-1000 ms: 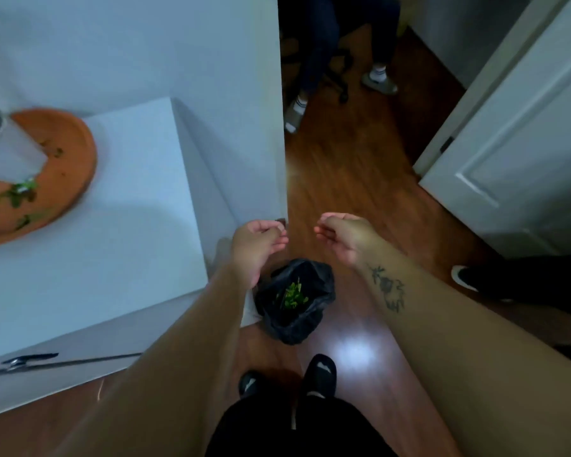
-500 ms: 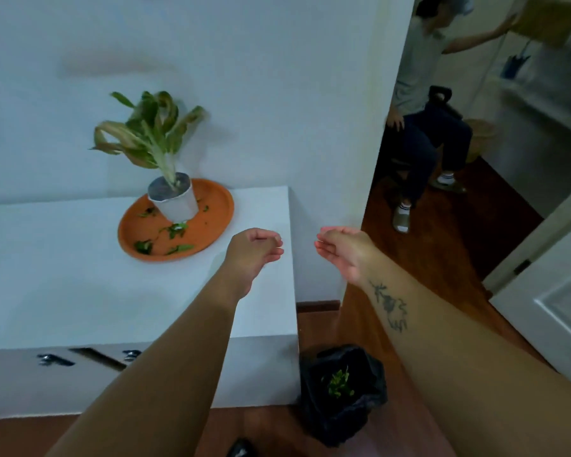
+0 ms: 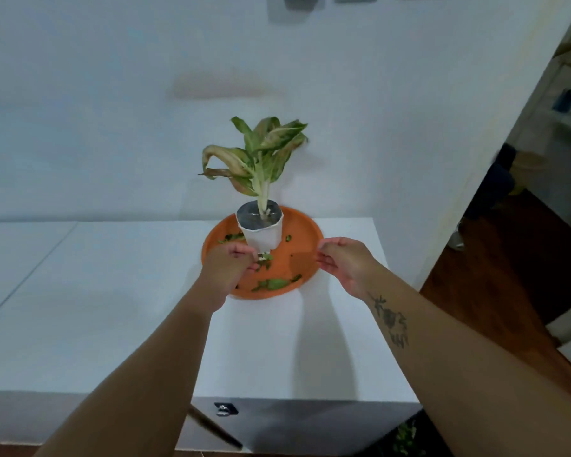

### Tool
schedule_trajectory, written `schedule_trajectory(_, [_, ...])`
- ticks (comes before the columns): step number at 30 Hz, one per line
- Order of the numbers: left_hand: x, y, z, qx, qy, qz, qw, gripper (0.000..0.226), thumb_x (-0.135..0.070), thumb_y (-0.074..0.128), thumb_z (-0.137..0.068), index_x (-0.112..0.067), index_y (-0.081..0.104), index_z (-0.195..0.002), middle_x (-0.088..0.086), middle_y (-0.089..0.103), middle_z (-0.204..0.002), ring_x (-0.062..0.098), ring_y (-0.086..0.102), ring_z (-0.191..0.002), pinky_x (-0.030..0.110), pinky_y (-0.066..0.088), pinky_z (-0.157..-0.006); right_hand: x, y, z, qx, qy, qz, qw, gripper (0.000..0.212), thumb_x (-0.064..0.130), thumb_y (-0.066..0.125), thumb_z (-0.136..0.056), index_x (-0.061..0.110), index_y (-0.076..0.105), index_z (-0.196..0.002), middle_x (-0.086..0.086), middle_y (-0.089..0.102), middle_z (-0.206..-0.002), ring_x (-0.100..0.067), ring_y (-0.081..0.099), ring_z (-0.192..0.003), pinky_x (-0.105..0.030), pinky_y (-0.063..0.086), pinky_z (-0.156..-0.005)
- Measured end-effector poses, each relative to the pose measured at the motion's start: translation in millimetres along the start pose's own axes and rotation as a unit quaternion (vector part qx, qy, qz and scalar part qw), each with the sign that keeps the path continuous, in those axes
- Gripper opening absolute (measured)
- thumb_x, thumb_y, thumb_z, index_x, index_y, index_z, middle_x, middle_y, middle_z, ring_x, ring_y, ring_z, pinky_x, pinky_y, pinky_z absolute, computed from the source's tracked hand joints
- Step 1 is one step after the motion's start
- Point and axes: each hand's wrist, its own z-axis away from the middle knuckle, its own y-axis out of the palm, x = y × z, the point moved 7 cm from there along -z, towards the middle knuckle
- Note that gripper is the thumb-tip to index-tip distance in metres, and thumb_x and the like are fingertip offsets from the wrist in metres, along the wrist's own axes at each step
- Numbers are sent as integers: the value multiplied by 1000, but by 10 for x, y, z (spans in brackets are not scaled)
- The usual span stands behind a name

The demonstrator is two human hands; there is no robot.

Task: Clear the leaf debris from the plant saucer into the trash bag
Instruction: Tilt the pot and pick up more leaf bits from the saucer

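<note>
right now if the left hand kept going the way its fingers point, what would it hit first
Most likely the leaf scraps right at the fingertips of the left hand, lying on the orange saucer. Just past them stands the white pot. Depth is hard to judge, so the fingers may already be touching the scraps.

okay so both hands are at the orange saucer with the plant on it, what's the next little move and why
Probably close the left hand on the leaf scrap at its fingertips and lift it. More leaf debris lies along the near rim of the saucer, and the right hand sits at the right rim, seemingly placed to steady it beside the white pot.
</note>
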Motion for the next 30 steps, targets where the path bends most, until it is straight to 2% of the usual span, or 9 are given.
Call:
schedule_trajectory(5, [41,-299,-444,34,7,-13,999,12,-4,62,-88,0,69,-97,15,71,-86,20,67,-77,31,58,-80,-97,502,-268,-37,-4,-6,999,10,2,56,-90,8,61,-84,-11,63,-91,-19,63,-78,-25,55,-74])
schedule_trajectory(9, [52,-406,-720,59,17,-55,997,13,-16,73,-80,-10,73,-92,3,69,-80,15,63,-73,24,53,-72,-158,705,-407,-71,-1,-2,997,9,4,59,-89,9,62,-82,-9,64,-83,-19,63,-79,-29,55,-81])
schedule_trajectory(12, [34,-409,-868,76,39,-83,993,21,-29,80,-75,-13,71,-85,-3,64,-73,10,58,-69,23,48,-68,-197,718,-471,-99,5,9,995,5,6,62,-88,9,63,-84,-12,66,-88,-22,64,-84,-33,55,-86])
schedule_trajectory(15, [-26,-358,-943,83,72,-113,988,32,-34,82,-74,-9,63,-79,-5,54,-68,7,49,-63,18,40,-61,-205,684,-517,-115,12,25,993,7,6,62,-87,11,64,-83,-13,66,-93,-24,64,-87,-33,56,-84])
schedule_trajectory(18, [-152,-285,-970,63,144,-148,976,40,-38,83,-67,-12,54,-75,-6,42,-65,10,41,-61,25,38,-61,-189,652,-569,-122,11,36,992,3,8,64,-86,11,65,-87,-15,66,-97,-24,63,-86,-31,56,-77])
schedule_trajectory(20, [-256,-223,-999,41,202,-192,960,44,-46,82,-61,-19,53,-78,-9,42,-71,12,44,-71,30,40,-63,-192,617,-629,-129,12,48,990,7,10,66,-84,11,66,-91,-16,67,-103,-25,64,-89,-31,57,-79])
schedule_trajectory(24, [-346,-121,-1040,9,231,-279,932,61,-54,82,-55,-27,49,-99,-6,43,-99,19,41,-105,32,43,-84,-190,595,-717,-121,23,67,990,13,12,66,-83,14,67,-96,-13,68,-107,-26,66,-97,-33,59,-82])
schedule_trajectory(28, [-328,-14,-1087,14,234,-349,907,90,-61,82,-51,-24,42,-124,2,38,-121,27,35,-117,37,36,-98,-136,577,-799,-112,27,68,991,11,13,66,-84,14,67,-95,-10,68,-100,-23,66,-89,-33,58,-82])
schedule_trajectory(30, [-305,9,-1120,37,222,-360,905,95,-63,80,-53,-25,37,-128,4,34,-130,28,32,-123,40,37,-102,-117,591,-826,-103,27,72,992,12,13,65,-84,14,67,-96,-9,69,-97,-21,66,-86,-34,58,-84])
